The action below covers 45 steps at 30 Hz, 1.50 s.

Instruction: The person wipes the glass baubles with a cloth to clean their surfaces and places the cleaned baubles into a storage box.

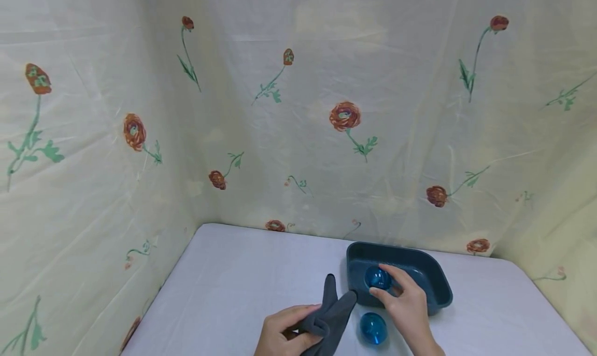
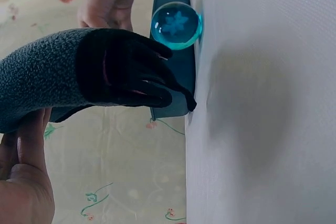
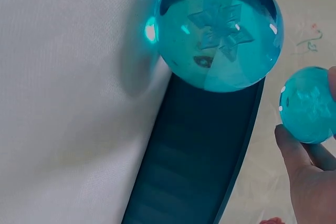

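Note:
My right hand (image 1: 410, 307) holds a clear blue ball (image 1: 378, 277) between thumb and fingers, overlapping the near left part of the dark teal tray (image 1: 440, 288) in the head view. In the right wrist view, a star-like shape shows inside this held ball (image 3: 310, 103). A second blue ball (image 1: 373, 328), also with a star shape, rests on the table in front of the tray. Just left of it, my left hand (image 1: 286, 332) grips a bunched dark grey fuzzy fabric piece (image 1: 333, 317) with black, finger-like ends (image 2: 142, 95).
A white cloth covers the tabletop (image 1: 242, 278). Behind and at both sides hang cream curtains (image 1: 280, 138) printed with red flowers. The tray's far rim (image 1: 392, 246) lies close to the back curtain.

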Each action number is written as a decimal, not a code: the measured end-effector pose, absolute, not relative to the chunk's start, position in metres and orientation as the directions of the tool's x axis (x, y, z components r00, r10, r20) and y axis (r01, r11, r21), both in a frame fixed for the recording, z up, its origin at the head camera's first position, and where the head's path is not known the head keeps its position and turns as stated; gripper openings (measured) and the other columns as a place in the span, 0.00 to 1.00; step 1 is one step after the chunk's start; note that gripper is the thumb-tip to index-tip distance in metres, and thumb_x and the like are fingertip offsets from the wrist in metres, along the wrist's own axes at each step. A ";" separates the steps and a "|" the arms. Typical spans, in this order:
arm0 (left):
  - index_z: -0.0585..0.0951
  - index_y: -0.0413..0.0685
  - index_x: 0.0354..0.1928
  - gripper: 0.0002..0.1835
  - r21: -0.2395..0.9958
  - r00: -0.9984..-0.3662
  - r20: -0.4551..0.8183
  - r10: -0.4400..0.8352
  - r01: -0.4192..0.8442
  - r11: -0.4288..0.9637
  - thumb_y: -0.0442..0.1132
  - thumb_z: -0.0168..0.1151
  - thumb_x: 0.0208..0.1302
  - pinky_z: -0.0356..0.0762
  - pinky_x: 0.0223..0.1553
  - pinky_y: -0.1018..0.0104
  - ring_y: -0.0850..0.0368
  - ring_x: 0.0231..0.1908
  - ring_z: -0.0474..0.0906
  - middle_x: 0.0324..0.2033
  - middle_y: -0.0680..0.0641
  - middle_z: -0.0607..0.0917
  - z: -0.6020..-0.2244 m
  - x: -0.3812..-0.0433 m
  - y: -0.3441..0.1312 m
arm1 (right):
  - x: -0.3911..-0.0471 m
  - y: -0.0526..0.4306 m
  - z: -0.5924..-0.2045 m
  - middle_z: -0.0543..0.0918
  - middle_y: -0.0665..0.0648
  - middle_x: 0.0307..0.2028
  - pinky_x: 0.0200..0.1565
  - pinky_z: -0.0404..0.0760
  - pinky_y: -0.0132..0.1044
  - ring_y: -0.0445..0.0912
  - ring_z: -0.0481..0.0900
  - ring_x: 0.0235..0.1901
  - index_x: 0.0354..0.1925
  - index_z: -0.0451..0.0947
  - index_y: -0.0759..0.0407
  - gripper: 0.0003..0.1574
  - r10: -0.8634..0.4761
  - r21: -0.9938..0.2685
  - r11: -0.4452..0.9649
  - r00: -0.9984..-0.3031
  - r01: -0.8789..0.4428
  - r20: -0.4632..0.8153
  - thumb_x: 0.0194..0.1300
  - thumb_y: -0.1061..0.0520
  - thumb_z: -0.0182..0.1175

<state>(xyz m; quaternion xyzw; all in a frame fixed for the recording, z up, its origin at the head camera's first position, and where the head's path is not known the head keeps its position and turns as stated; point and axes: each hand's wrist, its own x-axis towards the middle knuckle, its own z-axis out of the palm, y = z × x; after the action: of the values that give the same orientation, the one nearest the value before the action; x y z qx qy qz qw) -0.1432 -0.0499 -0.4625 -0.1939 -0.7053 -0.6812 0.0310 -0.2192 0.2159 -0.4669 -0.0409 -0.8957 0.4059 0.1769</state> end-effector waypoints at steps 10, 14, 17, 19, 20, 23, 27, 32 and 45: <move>0.81 0.61 0.50 0.21 0.968 -0.945 0.233 0.231 0.247 0.035 0.47 0.68 0.51 0.81 0.34 0.71 0.64 0.41 0.81 0.47 0.52 0.84 -0.459 -0.144 -0.051 | -0.227 0.219 -0.470 0.74 0.56 0.59 0.52 0.77 0.47 0.54 0.73 0.58 0.58 0.72 0.45 0.35 0.212 -0.738 0.673 -0.945 -0.046 0.251 0.51 0.56 0.70; 0.81 0.61 0.50 0.21 0.967 -0.942 0.241 0.234 0.254 0.030 0.47 0.68 0.52 0.81 0.34 0.71 0.64 0.42 0.81 0.48 0.52 0.84 -0.459 -0.145 -0.051 | -0.229 0.220 -0.470 0.74 0.57 0.59 0.52 0.77 0.48 0.55 0.72 0.58 0.58 0.72 0.46 0.35 0.212 -0.738 0.675 -0.950 -0.028 0.231 0.51 0.56 0.69; 0.81 0.61 0.50 0.20 0.967 -0.942 0.243 0.232 0.255 0.022 0.47 0.68 0.52 0.81 0.34 0.71 0.64 0.42 0.81 0.48 0.53 0.84 -0.460 -0.146 -0.052 | -0.231 0.221 -0.471 0.73 0.58 0.60 0.53 0.77 0.49 0.56 0.72 0.58 0.58 0.71 0.47 0.35 0.203 -0.731 0.682 -0.954 -0.023 0.219 0.52 0.56 0.69; 0.81 0.60 0.50 0.20 0.965 -0.940 0.251 0.230 0.262 0.017 0.46 0.68 0.52 0.81 0.34 0.71 0.63 0.42 0.81 0.48 0.52 0.84 -0.461 -0.146 -0.052 | -0.232 0.221 -0.471 0.73 0.58 0.60 0.52 0.77 0.49 0.56 0.72 0.58 0.59 0.71 0.47 0.35 0.195 -0.725 0.688 -0.957 -0.021 0.213 0.52 0.55 0.68; 0.81 0.60 0.50 0.20 0.965 -0.941 0.253 0.227 0.263 0.015 0.46 0.68 0.52 0.81 0.34 0.71 0.63 0.42 0.81 0.48 0.52 0.84 -0.462 -0.146 -0.052 | -0.233 0.221 -0.471 0.73 0.58 0.60 0.52 0.77 0.49 0.56 0.72 0.58 0.59 0.71 0.47 0.35 0.191 -0.721 0.693 -0.959 -0.019 0.209 0.52 0.55 0.68; 0.81 0.61 0.50 0.20 0.965 -0.943 0.248 0.222 0.260 0.024 0.46 0.68 0.52 0.82 0.34 0.70 0.63 0.41 0.81 0.47 0.53 0.84 -0.462 -0.146 -0.052 | -0.235 0.222 -0.472 0.73 0.59 0.60 0.52 0.77 0.49 0.57 0.72 0.58 0.59 0.71 0.47 0.35 0.183 -0.708 0.706 -0.963 -0.011 0.197 0.52 0.54 0.68; 0.81 0.64 0.49 0.19 0.971 -0.953 0.212 0.217 0.230 0.061 0.47 0.68 0.52 0.81 0.33 0.71 0.64 0.40 0.81 0.46 0.55 0.84 -0.461 -0.145 -0.051 | -0.241 0.223 -0.471 0.74 0.60 0.60 0.52 0.77 0.51 0.58 0.72 0.58 0.58 0.71 0.48 0.35 0.177 -0.686 0.728 -0.967 0.005 0.181 0.51 0.53 0.69; 0.81 0.65 0.49 0.19 0.975 -0.958 0.193 0.214 0.212 0.069 0.47 0.68 0.51 0.80 0.33 0.72 0.64 0.39 0.80 0.46 0.55 0.84 -0.459 -0.145 -0.052 | -0.246 0.224 -0.470 0.73 0.61 0.60 0.52 0.77 0.52 0.59 0.72 0.57 0.58 0.71 0.48 0.35 0.162 -0.675 0.738 -0.976 0.023 0.143 0.52 0.53 0.68; 0.81 0.62 0.49 0.20 0.964 -0.948 0.244 0.203 0.259 0.050 0.48 0.68 0.52 0.81 0.32 0.72 0.65 0.37 0.81 0.45 0.53 0.85 -0.460 -0.145 -0.055 | -0.255 0.220 -0.472 0.72 0.64 0.60 0.57 0.69 0.60 0.62 0.68 0.60 0.58 0.72 0.50 0.34 0.107 -0.637 0.770 -0.991 0.033 0.078 0.51 0.52 0.68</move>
<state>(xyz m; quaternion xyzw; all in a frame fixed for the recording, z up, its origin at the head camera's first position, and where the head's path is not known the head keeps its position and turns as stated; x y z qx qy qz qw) -0.1453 -0.0545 -0.4601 -0.1595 -0.7243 -0.6704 0.0211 -0.2551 0.2201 -0.4720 -0.0374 -0.9392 0.3368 0.0548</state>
